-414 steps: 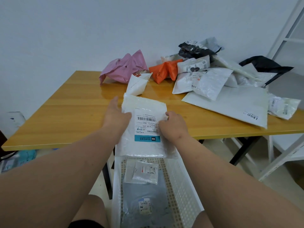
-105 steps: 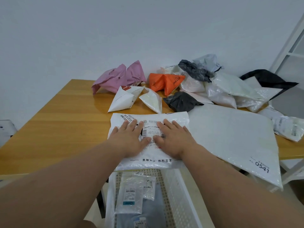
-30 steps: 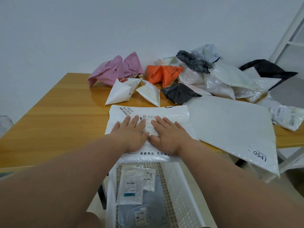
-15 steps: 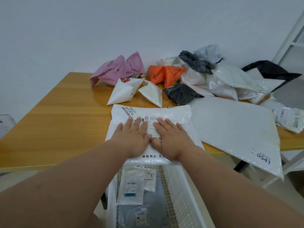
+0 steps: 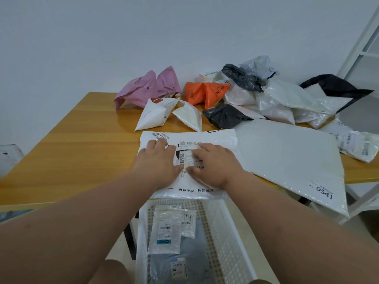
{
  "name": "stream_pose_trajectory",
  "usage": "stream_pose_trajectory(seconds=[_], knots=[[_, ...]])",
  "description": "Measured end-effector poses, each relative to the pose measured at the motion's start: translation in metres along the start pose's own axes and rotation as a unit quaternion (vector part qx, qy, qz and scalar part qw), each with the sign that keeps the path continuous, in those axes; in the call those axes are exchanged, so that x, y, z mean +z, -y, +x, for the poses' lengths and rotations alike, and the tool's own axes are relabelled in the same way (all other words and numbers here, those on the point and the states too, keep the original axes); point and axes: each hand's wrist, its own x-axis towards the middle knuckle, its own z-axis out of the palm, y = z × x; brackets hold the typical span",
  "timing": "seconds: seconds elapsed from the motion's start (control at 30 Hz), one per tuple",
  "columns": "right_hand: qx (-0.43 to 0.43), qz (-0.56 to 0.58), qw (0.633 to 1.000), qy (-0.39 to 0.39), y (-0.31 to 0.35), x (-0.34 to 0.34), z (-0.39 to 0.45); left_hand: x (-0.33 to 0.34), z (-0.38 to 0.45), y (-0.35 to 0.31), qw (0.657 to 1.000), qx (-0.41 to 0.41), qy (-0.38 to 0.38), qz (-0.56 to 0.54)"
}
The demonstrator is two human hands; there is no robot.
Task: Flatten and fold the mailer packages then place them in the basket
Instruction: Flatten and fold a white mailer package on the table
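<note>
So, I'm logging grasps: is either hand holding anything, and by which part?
Nothing is gripped. The left hand and right hand press flat on the white mailer, around its middle label, on the table.

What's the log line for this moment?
stage: flattening | left hand: pressing white mailer | right hand: pressing it | basket: holds earlier mailers
</note>
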Motion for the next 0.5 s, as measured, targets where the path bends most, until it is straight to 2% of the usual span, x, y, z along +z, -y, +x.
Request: stream_pose_trajectory(seconds=[0.07,0.1,0.23,0.33,0.5], knots=[[0.012,-0.012,0.998,-0.054,0.002,-0.004,-0.006,-0.004,-0.005,0.000,1.000,0.005,0.003,-0.003],[0.016,-0.007,0.998,-0.057,0.002,-0.003,-0.010,-0.003,-0.008,-0.001,1.000,0.010,0.025,-0.015],[0.013,0.028,0.999,0.041,-0.006,0.010,-0.026,0.011,-0.017,-0.005,0.990,0.012,0.131,-0.043],[0.001,0.023,0.997,0.077,-0.010,0.018,-0.032,0.016,-0.019,-0.005,0.990,0.019,0.135,-0.027],[0.004,0.015,0.999,0.052,-0.009,0.025,-0.030,0.018,-0.020,-0.006,0.991,0.015,0.128,-0.028]])
